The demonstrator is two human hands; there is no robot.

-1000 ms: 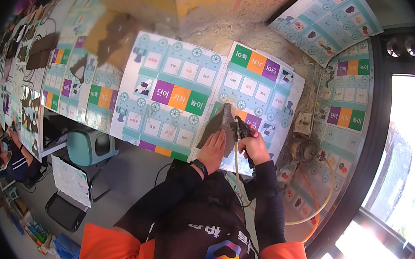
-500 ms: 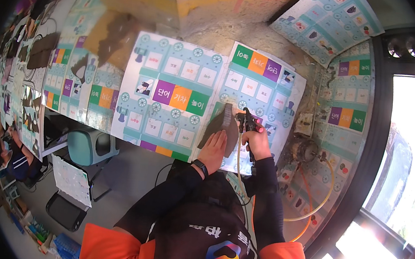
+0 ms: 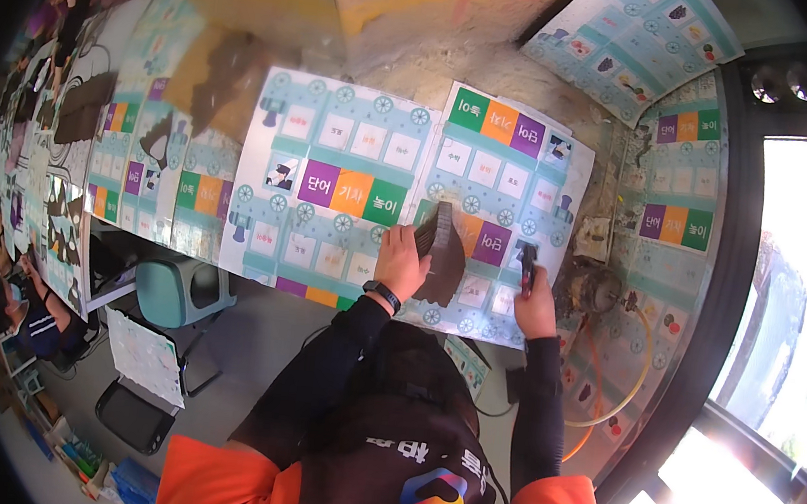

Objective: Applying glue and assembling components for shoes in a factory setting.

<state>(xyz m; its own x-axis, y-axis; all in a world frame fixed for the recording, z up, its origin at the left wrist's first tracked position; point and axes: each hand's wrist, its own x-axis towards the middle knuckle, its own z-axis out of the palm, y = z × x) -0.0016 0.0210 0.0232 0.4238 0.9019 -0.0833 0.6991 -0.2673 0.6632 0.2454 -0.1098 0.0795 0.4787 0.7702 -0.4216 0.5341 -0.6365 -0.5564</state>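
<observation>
Near the front edge of the table, a stack of thin dark brown cut pieces (image 3: 445, 261) stands tilted on printed sheets, its layered edge showing at the upper left. My left hand (image 3: 400, 263) grips its left side, with some fingers hidden behind it. To the right, my right hand (image 3: 536, 309) is closed round a dark spray gun (image 3: 528, 267) with red parts, apart from the stack. The gun appears narrow and a little blurred, and its hose is mostly hidden by my arm.
Printed sheets (image 3: 338, 129) cover the table. Cardboard (image 3: 427, 11) stands behind it. A round metal fitting (image 3: 599, 292) and a yellowish hose (image 3: 640, 372) lie at the right. A teal chair (image 3: 167, 289) stands at left; another person (image 3: 29, 308) sits farther off.
My right hand has moved right with the spray gun, away from the stack. My left hand has shifted from lying on the pieces to gripping their left side, and the stack has turned.
</observation>
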